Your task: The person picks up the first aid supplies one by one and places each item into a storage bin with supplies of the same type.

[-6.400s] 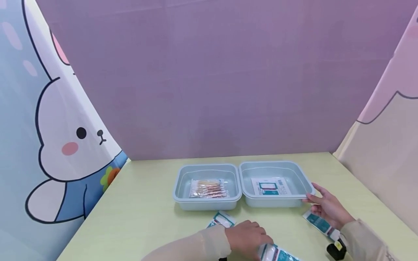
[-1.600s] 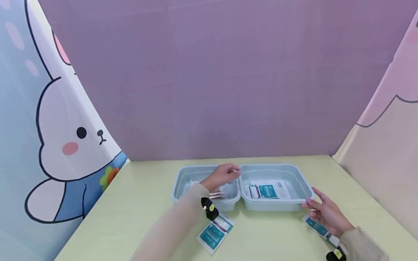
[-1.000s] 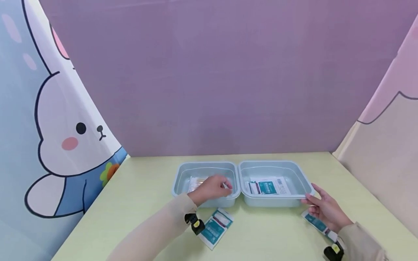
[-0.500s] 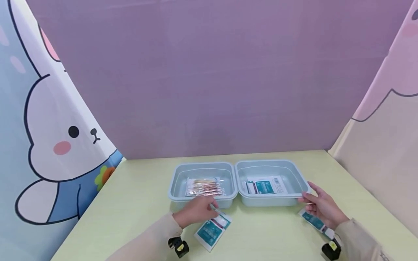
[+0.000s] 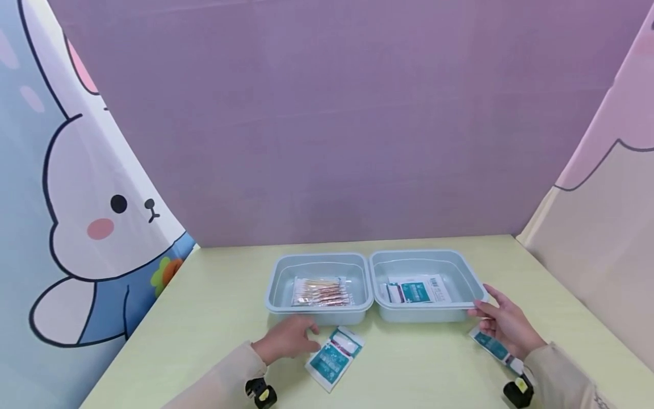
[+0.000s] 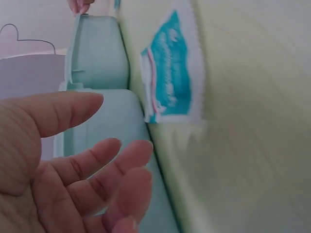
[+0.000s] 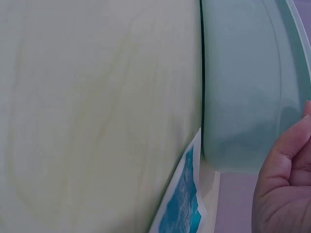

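Note:
In the head view my left hand (image 5: 288, 339) hovers just left of a teal-and-white flat packet (image 5: 334, 359) that lies on the table. The left wrist view shows its thumb and fingers apart, with nothing between them. My right hand (image 5: 508, 324) pinches the front right corner of the right pale blue plastic basin (image 5: 434, 314), thumb on the rim. Inside that basin lie a teal-fronted packet (image 5: 415, 292) and a whiter one (image 5: 439, 288) partly under it. The left basin (image 5: 317, 318) holds clear-wrapped cotton swabs (image 5: 323, 292).
Another teal packet (image 5: 491, 344) lies on the table below my right hand, partly hidden by it. The two basins stand side by side on the pale yellow table (image 5: 230, 295), with a purple cloth wall (image 5: 327, 142) behind.
My left hand has come from over the basins down and left to beside the table packet. Since the oldest frame, a teal-fronted packet has appeared in the right basin. The right hand stays put.

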A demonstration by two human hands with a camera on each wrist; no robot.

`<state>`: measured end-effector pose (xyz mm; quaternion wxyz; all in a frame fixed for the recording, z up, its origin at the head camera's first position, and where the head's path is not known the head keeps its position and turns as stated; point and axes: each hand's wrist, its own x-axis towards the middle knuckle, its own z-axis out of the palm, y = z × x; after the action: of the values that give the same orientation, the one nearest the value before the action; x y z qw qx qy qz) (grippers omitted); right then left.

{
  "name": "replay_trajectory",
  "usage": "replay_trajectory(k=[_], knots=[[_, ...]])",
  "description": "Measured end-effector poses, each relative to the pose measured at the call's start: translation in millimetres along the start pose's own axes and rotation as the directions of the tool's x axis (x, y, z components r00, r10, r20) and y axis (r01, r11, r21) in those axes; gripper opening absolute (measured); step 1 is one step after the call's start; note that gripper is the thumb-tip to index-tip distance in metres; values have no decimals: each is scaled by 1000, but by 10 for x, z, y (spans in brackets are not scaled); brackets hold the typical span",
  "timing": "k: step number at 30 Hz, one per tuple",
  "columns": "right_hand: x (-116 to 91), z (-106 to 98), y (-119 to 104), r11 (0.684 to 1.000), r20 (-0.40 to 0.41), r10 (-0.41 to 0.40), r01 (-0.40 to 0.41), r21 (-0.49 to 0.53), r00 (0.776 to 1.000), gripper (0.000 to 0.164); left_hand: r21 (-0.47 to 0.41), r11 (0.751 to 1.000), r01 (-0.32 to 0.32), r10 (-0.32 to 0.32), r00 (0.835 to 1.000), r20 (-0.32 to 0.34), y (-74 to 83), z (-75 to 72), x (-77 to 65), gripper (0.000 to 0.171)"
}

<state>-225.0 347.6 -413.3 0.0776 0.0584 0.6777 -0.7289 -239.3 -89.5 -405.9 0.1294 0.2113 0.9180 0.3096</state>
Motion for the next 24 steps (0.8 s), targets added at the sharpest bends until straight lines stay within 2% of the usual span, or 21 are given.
replay_trajectory(k=[6, 11, 15, 20, 24], knots=[[3, -6, 7, 1000, 1, -4, 4, -9, 1000, 78, -23, 996, 85, -84, 996, 33, -67, -14, -66, 28], [2, -19, 11, 1000, -3, -3, 3, -3, 1000, 79, -42, 991, 124, -121, 991, 52, -113, 6, -84, 33], [-14, -22, 11, 1000, -1, -9, 9, 0, 1000, 81, -14, 990, 139, -137, 987, 77, -155, 53, -73, 31], [-18, -20, 5, 1000, -4, -3, 3, -7, 1000, 81, 61, 985, 161, -165, 984, 73, -158, 95, -40, 20], [-12, -12, -1, 1000, 9, -1, 1, -10, 1000, 80, 99, 982, 161, -168, 983, 70, -138, 109, -25, 24]])
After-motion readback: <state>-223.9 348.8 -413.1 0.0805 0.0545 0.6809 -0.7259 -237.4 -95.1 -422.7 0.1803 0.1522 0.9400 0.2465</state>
